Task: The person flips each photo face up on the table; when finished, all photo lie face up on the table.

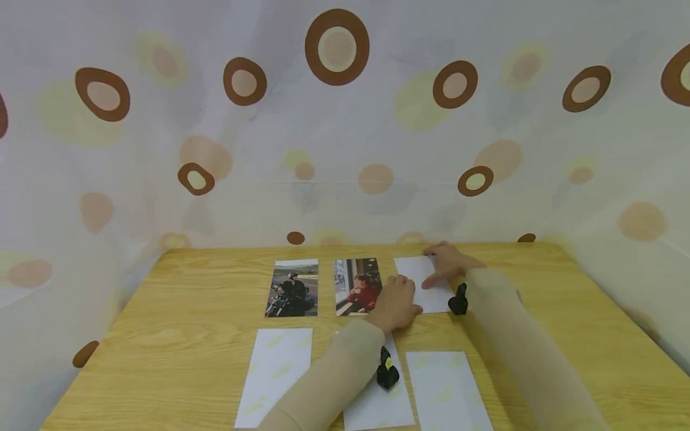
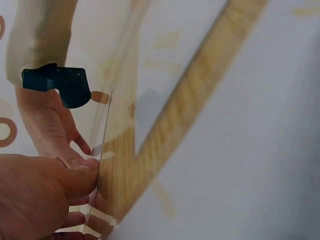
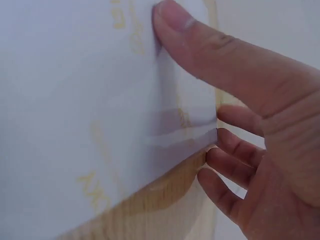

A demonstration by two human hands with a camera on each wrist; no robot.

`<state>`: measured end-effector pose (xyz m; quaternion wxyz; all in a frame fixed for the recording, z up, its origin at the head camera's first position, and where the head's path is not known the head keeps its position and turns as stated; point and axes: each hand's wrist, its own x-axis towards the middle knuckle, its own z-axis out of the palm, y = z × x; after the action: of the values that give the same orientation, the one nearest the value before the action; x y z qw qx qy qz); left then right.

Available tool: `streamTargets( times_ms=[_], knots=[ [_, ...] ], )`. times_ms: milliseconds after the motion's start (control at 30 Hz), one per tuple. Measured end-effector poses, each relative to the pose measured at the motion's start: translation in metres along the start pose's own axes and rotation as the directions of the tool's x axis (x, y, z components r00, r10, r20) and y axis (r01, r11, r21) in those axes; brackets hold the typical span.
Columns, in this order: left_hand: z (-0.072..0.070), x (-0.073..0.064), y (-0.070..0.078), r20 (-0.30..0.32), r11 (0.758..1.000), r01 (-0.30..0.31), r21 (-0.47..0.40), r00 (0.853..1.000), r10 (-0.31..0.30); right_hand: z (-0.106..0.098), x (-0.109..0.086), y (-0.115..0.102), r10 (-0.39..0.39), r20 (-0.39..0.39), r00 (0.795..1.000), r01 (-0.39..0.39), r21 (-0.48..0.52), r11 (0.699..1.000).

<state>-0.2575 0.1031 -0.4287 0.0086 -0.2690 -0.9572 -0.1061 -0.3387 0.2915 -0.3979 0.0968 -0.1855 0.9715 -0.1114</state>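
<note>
A white card (image 1: pixel 416 270) with faint yellow print lies on the wooden table at the right of the back row. My right hand (image 1: pixel 450 263) is spread over its right side. In the right wrist view, the thumb of my right hand (image 3: pixel 240 75) reaches across the white face, and its fingertips are at the card's edge. My left hand (image 1: pixel 396 302) rests at the card's lower left, beside a photo card (image 1: pixel 357 287) of a person in red, partly covering that card's corner. In the left wrist view, my left hand (image 2: pixel 40 195) has its thumb stretched forward and its fingers low at the tabletop.
A photo card (image 1: pixel 293 290) of a person on a motorcycle lies at the back left. Nearer me are three white cards: left (image 1: pixel 277 365), middle (image 1: pixel 377 407), partly under my left sleeve, and right (image 1: pixel 447 389). A patterned cloth (image 1: pixel 334 137) rises behind the wooden table (image 1: pixel 178 335).
</note>
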Motion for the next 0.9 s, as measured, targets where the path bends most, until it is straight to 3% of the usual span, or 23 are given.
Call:
streamTargets(
  times_ms=[233, 433, 533, 633, 700, 767, 833, 900],
  knots=[
    [-0.001, -0.002, -0.001, -0.026, 0.998, 0.023, -0.053, 0.999, -0.024, 0.003, 0.006, 0.001, 0.133, -0.008, 0.991, -0.132, 0.070, 0.989],
    [0.000, -0.004, 0.008, -0.045, 0.995, 0.099, -0.030, 0.994, -0.100, 0.014, -0.007, 0.000, 0.146, -0.157, 0.977, -0.117, 0.179, 0.977],
    [-0.001, -0.003, 0.010, -0.057, 0.974, 0.158, -0.161, 0.984, -0.169, 0.016, -0.010, -0.001, 0.109, -0.226, 0.968, -0.068, 0.184, 0.981],
    [0.001, -0.002, 0.008, -0.085, 0.925, 0.176, -0.337, 0.972, -0.217, 0.017, -0.013, -0.003, 0.080, -0.278, 0.957, -0.031, 0.177, 0.984],
    [0.004, 0.000, 0.005, -0.126, 0.866, 0.155, -0.475, 0.962, -0.241, 0.018, -0.016, -0.003, 0.066, -0.303, 0.951, -0.010, 0.181, 0.983],
    [0.008, 0.002, 0.001, -0.170, 0.763, 0.099, -0.639, 0.949, -0.266, 0.018, -0.019, -0.003, 0.064, -0.311, 0.948, -0.003, 0.190, 0.982],
    [0.011, 0.004, -0.002, -0.202, 0.608, 0.026, -0.794, 0.931, -0.304, 0.018, -0.023, -0.001, 0.064, -0.307, 0.950, -0.003, 0.195, 0.981],
    [0.011, 0.005, -0.005, -0.203, 0.410, -0.051, -0.911, 0.919, -0.338, 0.018, -0.026, 0.001, 0.067, -0.293, 0.954, -0.008, 0.201, 0.980]
  ],
)
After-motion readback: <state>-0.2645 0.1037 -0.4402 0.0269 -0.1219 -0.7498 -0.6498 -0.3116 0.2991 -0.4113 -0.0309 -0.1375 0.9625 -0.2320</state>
